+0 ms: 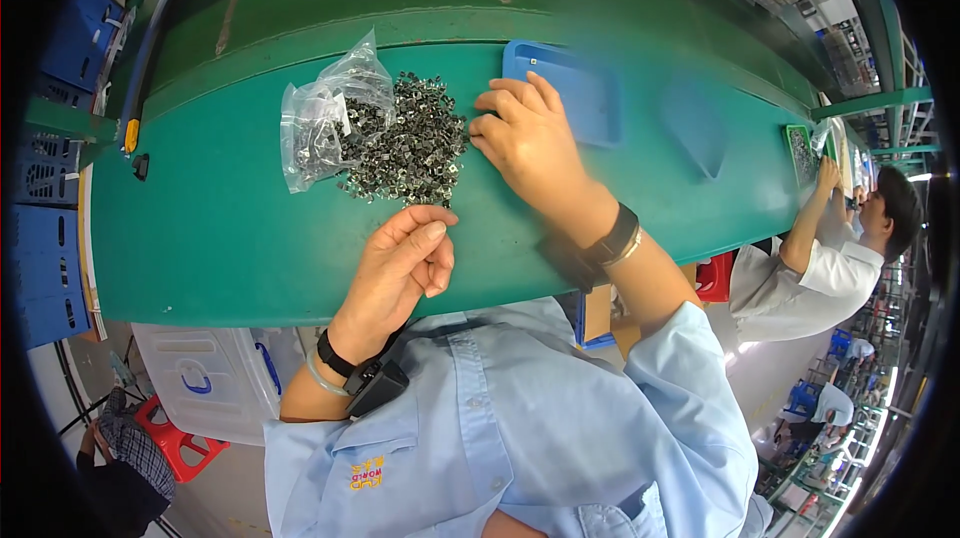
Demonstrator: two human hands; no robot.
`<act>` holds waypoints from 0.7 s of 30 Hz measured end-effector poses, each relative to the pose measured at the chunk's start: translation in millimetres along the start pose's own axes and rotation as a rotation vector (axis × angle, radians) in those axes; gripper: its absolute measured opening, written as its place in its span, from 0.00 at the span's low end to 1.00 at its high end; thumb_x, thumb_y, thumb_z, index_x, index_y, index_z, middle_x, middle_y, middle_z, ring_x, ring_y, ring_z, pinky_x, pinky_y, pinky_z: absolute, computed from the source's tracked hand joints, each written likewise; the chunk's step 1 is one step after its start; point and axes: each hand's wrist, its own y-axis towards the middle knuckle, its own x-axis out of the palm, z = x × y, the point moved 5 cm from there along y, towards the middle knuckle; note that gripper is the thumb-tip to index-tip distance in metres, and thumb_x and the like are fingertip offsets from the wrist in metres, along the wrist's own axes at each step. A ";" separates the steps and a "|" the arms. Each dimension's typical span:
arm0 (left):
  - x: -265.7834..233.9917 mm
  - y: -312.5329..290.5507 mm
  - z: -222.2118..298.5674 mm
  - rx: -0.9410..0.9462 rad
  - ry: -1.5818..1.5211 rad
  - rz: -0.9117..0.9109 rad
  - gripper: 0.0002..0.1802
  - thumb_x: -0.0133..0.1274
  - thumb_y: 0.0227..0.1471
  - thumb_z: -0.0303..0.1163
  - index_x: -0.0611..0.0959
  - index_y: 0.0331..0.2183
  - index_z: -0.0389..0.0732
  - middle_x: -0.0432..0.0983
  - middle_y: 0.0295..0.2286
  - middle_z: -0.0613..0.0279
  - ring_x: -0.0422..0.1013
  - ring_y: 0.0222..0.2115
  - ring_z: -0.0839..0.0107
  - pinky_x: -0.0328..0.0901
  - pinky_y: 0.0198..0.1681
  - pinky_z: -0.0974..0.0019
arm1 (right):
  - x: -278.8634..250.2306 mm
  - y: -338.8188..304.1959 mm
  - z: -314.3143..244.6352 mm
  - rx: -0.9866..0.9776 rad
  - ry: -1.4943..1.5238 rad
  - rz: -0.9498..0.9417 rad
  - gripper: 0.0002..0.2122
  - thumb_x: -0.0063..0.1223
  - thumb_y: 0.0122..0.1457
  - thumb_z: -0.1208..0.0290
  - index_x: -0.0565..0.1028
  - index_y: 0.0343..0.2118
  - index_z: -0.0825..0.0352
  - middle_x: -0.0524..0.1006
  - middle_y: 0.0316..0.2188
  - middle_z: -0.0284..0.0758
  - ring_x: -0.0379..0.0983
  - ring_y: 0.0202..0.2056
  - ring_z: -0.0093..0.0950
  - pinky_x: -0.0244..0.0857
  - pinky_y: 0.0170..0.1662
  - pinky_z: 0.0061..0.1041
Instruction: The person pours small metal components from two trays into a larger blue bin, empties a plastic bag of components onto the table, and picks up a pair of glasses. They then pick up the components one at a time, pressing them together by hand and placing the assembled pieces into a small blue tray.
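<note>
A heap of small black and silver metal parts [415,143] lies on the green tabletop, spilling from a clear plastic bag [310,138] on its left. At the heap's near edge is my left hand [400,263], thumb and forefinger pinched together; whatever sits between the tips is too small to make out. My right hand [535,148] hovers by the heap's right edge, fingers bent and apart, and nothing shows in it. Just beyond it stands a shallow blue tray [602,103], partly covered by the hand, with one tiny part [534,61] near its far left corner.
A faint, blurred blue shape [697,133] shows right of the tray. At the table's right end a person [825,268] works beside a green tray of parts [801,153]. Blue crates [45,258] stand at the left; a lidded plastic box [200,378] is below the table edge.
</note>
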 end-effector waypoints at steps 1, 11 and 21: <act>-0.1 0.8 0.6 0.005 0.037 0.015 0.10 0.46 0.58 0.31 0.74 0.40 0.36 0.71 0.21 0.64 0.64 0.17 0.80 0.57 0.18 0.76 | -2.9 -2.9 0.6 0.016 0.027 0.006 0.07 0.60 0.45 0.73 0.75 0.29 0.61 0.73 0.38 0.31 0.66 0.47 0.34 0.56 0.52 0.39; 31.8 26.8 2.9 0.061 0.175 0.067 0.10 0.47 0.59 0.33 0.74 0.39 0.37 0.72 0.23 0.64 0.65 0.18 0.81 0.58 0.18 0.77 | -29.8 -42.5 -18.7 0.253 0.565 0.093 0.08 0.60 0.48 0.75 0.74 0.33 0.62 0.75 0.35 0.33 0.69 0.43 0.34 0.60 0.46 0.33; 27.4 18.9 -3.5 0.041 0.082 -0.038 0.10 0.47 0.59 0.33 0.75 0.37 0.37 0.73 0.22 0.63 0.66 0.18 0.80 0.59 0.18 0.78 | -37.4 -52.3 -30.2 0.222 0.633 0.096 0.10 0.59 0.49 0.76 0.73 0.34 0.62 0.75 0.33 0.32 0.71 0.37 0.33 0.62 0.40 0.30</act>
